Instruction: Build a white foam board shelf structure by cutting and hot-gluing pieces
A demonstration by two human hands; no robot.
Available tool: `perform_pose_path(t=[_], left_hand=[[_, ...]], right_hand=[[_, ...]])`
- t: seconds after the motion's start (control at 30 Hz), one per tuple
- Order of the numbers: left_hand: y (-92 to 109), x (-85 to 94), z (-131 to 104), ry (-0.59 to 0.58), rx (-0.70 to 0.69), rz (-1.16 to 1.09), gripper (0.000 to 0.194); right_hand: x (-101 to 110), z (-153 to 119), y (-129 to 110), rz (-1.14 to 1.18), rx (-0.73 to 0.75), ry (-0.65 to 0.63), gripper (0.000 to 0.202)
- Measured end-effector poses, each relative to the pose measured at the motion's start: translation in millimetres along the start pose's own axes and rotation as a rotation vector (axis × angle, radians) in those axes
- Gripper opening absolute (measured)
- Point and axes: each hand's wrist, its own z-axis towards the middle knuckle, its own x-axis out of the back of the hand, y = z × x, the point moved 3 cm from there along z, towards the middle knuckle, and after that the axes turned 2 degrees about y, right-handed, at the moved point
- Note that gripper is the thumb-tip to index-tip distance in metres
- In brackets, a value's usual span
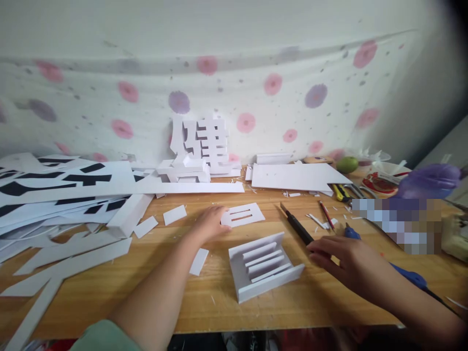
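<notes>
My left hand [212, 223] has its thumb and fingers closed on the left edge of a flat white foam-board piece [258, 212] with two long slots. In my right hand [341, 256] is the rear end of a black-handled craft knife [300, 229], its blade pointing away and to the left. Between my forearms stands a white box-like part [266, 287] with raised side walls and several parallel strips inside. A small white rectangle [199, 262] lies beside my left forearm.
White sheets and cut-outs [73, 183] are heaped at the left. An assembled white character [215, 141] stands against the flowered wall cloth. To the right are a red pencil [326, 214], a yellow cutter [341, 193], a blue glue gun [409, 275] and a green fruit [347, 165].
</notes>
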Motion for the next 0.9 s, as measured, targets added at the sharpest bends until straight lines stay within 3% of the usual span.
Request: perform_pose_path(t=[0.13, 0.33, 0.63, 0.9], left_hand=[[5, 6.0, -2, 0.02, -0.003, 0.028, 0.055], [9, 14.0, -4, 0.086, 0.012, 0.049, 0.052], [7, 14.7, -6, 0.068, -0.005, 0.071, 0.052], [17, 17.0, -6, 0.015, 0.005, 0.068, 0.049]], right_hand=[[-2, 2, -1, 0.038, -0.078, -0.148, 0.024], [-2, 8, -8, 0.078, -0.111, -0.142, 0.024], [-5, 14, -11, 0.06, -0.102, -0.133, 0.025], [-9, 1, -15, 0.072, -0.03, -0.131, 0.024]])
